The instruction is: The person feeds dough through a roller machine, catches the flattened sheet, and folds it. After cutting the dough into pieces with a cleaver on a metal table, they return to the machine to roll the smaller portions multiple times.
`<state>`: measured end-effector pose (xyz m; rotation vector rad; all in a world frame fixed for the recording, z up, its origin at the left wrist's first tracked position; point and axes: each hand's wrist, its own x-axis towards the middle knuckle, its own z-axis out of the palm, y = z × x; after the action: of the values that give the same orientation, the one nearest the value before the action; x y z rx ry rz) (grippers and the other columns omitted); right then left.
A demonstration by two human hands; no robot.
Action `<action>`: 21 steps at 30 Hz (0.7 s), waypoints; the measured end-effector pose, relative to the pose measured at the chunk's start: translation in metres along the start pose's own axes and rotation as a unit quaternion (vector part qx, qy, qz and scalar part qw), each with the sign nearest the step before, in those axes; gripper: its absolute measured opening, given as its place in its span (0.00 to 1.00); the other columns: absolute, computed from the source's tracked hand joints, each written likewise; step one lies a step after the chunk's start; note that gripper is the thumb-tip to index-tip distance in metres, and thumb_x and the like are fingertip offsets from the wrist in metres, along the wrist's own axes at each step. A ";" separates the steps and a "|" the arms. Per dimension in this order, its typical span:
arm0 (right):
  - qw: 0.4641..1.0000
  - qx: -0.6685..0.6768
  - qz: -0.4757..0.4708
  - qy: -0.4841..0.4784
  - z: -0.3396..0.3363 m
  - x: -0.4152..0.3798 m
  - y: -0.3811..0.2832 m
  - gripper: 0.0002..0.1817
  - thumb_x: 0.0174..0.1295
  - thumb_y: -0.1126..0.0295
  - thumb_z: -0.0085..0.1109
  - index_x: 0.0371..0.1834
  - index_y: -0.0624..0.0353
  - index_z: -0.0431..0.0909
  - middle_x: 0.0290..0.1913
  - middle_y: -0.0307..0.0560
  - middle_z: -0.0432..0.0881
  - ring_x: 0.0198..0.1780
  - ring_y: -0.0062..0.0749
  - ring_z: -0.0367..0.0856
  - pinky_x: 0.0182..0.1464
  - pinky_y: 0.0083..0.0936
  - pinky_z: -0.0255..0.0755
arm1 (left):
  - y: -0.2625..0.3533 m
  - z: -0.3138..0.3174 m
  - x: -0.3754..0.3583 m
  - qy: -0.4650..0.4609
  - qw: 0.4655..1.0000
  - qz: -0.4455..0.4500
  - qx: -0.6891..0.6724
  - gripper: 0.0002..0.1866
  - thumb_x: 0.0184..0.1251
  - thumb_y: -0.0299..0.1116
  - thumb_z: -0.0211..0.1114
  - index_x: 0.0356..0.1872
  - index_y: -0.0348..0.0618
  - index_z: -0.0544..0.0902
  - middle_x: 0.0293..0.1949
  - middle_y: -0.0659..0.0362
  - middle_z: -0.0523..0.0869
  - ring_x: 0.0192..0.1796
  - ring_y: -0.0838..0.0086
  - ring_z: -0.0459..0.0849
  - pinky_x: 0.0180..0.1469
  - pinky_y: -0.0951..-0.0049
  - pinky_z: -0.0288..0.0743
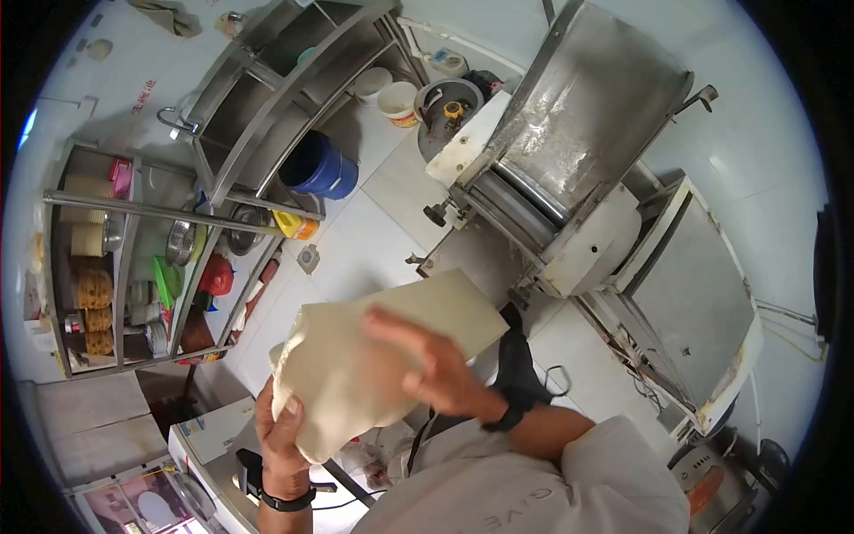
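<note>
Here, we hold a pale sheet [331, 356] in front of our body, a little below the middle of the view, and it looks like dough. Our left hand [283, 429], at about 7 o'clock, is closed on its near-left border, with the thumb lying on the upper face. Along this side the edge is uneven and looks folded in layers, while the far edge runs quite straight towards 2 o'clock and ends in a corner close to our dark trouser leg [523, 365]. Whether this corner touches the leg, we cannot tell.

Our right hand [436, 360] is spread above the middle of the sheet, with the fingers stretched towards 10 o'clock, and it grips nothing. The fingertips are blurred, so we cannot tell if they touch the surface or stay just over it.

Beyond the far edge, between 10 and 12 o'clock, the white tiled floor [351, 236] gives us the widest room, up to the blue bucket [311, 169] at 10 o'clock. A small drain [309, 258] is set in these tiles. At 9 o'clock the metal shelf [129, 206] limits this room, standing apart from the sheet. At 1 o'clock the roller machine [534, 200] is nearer to the straight edge, so the passage there is narrower.
</note>
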<state>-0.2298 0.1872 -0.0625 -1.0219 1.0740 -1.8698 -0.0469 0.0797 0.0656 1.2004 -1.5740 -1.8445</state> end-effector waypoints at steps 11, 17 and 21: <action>0.850 0.212 0.479 -0.051 -0.082 -0.084 0.256 0.43 0.65 0.40 0.56 0.72 0.63 0.62 0.64 0.52 0.74 0.63 0.36 0.74 0.64 0.34 0.69 | 0.079 -0.016 -0.083 0.116 0.953 0.253 -0.123 0.34 0.67 0.51 0.57 0.65 0.35 0.69 0.61 0.45 0.77 0.60 0.53 0.79 0.61 0.51 0.73; 0.803 0.397 0.439 -0.073 -0.073 -0.037 0.189 0.35 0.68 0.47 0.57 0.68 0.63 0.66 0.58 0.47 0.79 0.55 0.32 0.81 0.56 0.31 0.76 | 0.098 -0.072 -0.106 0.108 0.918 0.268 -0.271 0.33 0.70 0.51 0.52 0.67 0.36 0.68 0.64 0.46 0.75 0.62 0.53 0.77 0.65 0.49 0.69; 0.855 0.301 0.423 0.001 -0.108 -0.020 0.141 0.29 0.71 0.53 0.56 0.65 0.63 0.69 0.55 0.48 0.80 0.52 0.30 0.81 0.51 0.31 0.78 | 0.080 -0.096 -0.068 0.122 0.926 0.209 -0.290 0.32 0.73 0.52 0.49 0.69 0.37 0.67 0.66 0.47 0.73 0.65 0.54 0.75 0.68 0.47 0.66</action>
<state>-0.2889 0.1850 -0.2312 -0.1124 0.6735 -1.3000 0.0520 0.0575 0.1659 0.7169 -0.9456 -1.6268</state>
